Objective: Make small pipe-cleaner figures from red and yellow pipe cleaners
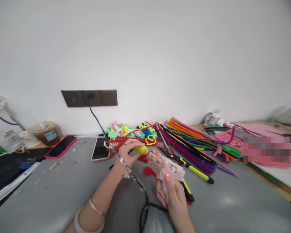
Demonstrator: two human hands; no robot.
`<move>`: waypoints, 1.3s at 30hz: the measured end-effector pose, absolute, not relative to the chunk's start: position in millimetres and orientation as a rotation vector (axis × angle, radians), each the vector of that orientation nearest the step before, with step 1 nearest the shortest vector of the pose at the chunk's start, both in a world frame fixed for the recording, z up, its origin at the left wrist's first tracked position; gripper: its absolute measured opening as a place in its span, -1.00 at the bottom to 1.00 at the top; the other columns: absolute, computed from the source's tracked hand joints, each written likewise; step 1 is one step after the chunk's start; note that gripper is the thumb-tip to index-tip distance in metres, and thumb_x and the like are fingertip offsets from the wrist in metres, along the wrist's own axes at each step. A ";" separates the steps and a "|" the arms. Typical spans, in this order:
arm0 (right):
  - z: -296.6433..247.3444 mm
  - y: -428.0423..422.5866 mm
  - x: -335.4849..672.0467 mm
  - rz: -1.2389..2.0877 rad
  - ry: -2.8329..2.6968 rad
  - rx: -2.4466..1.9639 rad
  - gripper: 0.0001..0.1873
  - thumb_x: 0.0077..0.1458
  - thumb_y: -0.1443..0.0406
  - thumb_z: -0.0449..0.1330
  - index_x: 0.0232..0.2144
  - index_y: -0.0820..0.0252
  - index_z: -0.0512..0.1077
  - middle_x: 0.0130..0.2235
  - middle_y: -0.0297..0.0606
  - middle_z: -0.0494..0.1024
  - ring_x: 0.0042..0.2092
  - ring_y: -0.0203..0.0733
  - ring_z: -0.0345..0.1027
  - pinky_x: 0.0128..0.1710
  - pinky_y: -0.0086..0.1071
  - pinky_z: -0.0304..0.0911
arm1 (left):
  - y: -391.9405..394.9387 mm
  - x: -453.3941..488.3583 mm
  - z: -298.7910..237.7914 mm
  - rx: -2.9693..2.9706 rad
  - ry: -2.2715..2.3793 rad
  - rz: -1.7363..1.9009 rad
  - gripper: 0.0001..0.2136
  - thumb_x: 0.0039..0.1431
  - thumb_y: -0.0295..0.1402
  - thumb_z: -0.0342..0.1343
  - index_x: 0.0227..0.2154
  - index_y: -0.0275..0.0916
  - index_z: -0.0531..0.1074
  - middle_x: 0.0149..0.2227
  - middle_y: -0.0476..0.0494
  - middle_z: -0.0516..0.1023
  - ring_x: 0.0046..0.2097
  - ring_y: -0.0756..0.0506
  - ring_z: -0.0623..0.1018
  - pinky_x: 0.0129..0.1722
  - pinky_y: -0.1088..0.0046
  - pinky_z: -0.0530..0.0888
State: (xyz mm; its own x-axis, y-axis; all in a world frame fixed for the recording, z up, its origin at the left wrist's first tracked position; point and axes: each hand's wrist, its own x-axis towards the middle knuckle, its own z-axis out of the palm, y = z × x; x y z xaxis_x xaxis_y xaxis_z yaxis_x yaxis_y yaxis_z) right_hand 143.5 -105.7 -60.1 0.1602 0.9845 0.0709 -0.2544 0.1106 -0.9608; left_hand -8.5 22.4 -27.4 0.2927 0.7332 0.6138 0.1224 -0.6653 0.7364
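Note:
My right hand (172, 194) is wrapped round the grip of a pink hot glue gun (169, 168), whose small red light glows. The gun's decorated nozzle end points left toward a small yellow fuzzy piece (141, 149). My left hand (128, 153) pinches that yellow piece, held just above the grey table (63, 191). The gun's black cord (126, 166) runs across my left wrist up to a wall socket (89, 97). Red pipe cleaners (133, 139) lie right behind my left hand.
A spread of coloured pipe cleaners (196, 139) and yellow-handled pliers (191, 168) lie to the right. Two phones, one pink-cased (60, 146) and one gold-edged (100, 149), rest at the left. A lidded drink cup (45, 132), small bright craft pieces (126, 130) and pink sheets (259, 129) stand along the wall.

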 end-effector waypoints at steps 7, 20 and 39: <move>-59.7 -107.3 142.8 1.147 -0.922 -1.009 -0.34 0.14 -0.18 0.07 -0.68 0.21 0.20 -0.70 -0.49 0.10 -0.71 -0.51 -0.09 -0.72 -0.56 -0.23 | 23.8 -8.7 -29.2 2.030 0.737 1.397 -0.77 0.05 -0.50 0.24 -0.20 -0.18 0.61 -0.16 -0.19 0.57 -0.11 -0.14 0.57 -0.08 0.33 0.51; -60.4 -105.9 143.6 1.158 -0.850 -0.974 -0.44 0.14 -0.17 0.09 -0.43 0.23 0.36 -0.69 -0.55 0.12 -0.73 -0.51 -0.14 -0.74 -0.58 -0.24 | 22.9 -7.7 -26.0 2.025 0.699 1.410 -0.75 0.06 -0.53 0.21 -0.19 -0.18 0.60 -0.15 -0.21 0.58 -0.08 -0.15 0.58 -0.04 0.30 0.52; -60.7 -106.3 144.2 1.148 -0.850 -1.002 -0.45 0.13 -0.16 0.10 -0.43 0.24 0.37 -0.70 -0.54 0.15 -0.74 -0.50 -0.10 -0.74 -0.58 -0.24 | 24.2 -6.0 -30.9 1.867 0.682 1.466 -0.79 0.08 -0.48 0.21 -0.20 -0.22 0.57 -0.12 -0.25 0.58 -0.04 -0.13 0.58 -0.05 0.35 0.56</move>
